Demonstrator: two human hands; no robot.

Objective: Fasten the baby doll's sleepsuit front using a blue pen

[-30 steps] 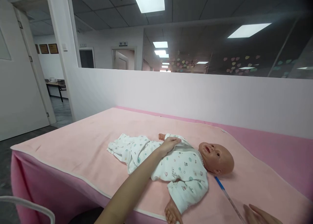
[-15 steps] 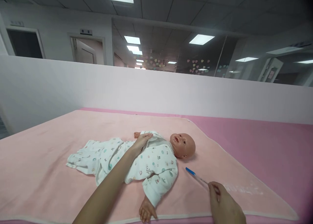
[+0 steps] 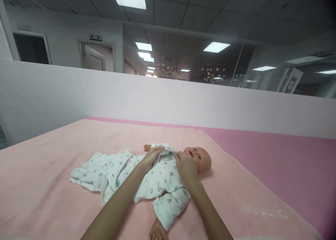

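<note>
A baby doll (image 3: 202,159) lies on its back, its head to the right, in a white onesie (image 3: 160,178) with small printed figures. My left hand (image 3: 152,156) lies across its chest, the fingers holding the lifted front flap of the onesie. At the collar, my right hand (image 3: 186,166) is closed in a pinch over the neck opening, just beside the doll's chin. The thin blue-ended thermometer that this hand held a moment earlier is hidden behind my fingers or the cloth. One doll hand (image 3: 158,229) sticks out of the near sleeve.
Under the doll spreads a peach blanket (image 3: 52,198) with a pale edge, over a pink mat (image 3: 275,152). A white partition (image 3: 168,100) rises behind. Faint white lettering (image 3: 265,211) marks the blanket at right.
My right hand has moved left and away from me, from the blanket beside the doll to its collar. The thermometer has gone out of sight. My left hand stays on the flap.
</note>
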